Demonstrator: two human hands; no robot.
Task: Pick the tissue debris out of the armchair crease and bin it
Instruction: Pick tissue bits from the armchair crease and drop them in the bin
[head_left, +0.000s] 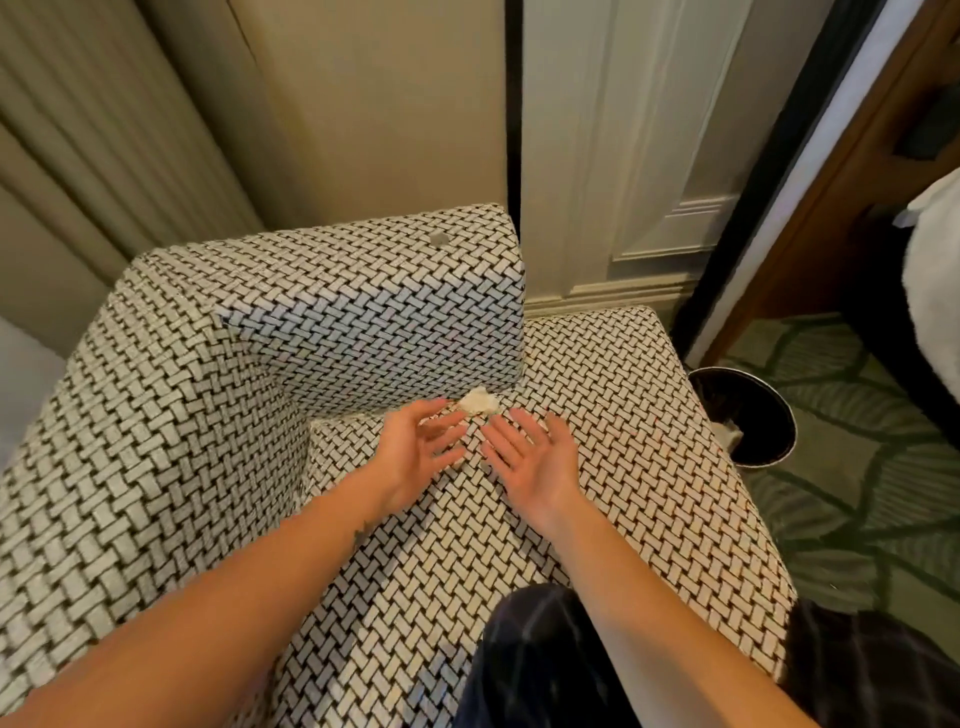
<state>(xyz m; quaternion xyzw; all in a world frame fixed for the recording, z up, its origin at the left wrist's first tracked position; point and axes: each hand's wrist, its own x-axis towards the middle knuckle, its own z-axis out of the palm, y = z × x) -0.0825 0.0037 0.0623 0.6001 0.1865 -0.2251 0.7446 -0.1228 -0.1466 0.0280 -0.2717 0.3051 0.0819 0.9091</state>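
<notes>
At the armchair (208, 415) crease, your left hand (415, 452) and right hand (530, 457) hover open-fingered, empty, beside the tissue debris (479, 401).

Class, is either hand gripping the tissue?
No, the left hand and right hand are open, and the tissue lies in the armchair crease.

Left hand (421, 452) and right hand (530, 462) flank tissue (479, 401), perhaps touching.
</notes>
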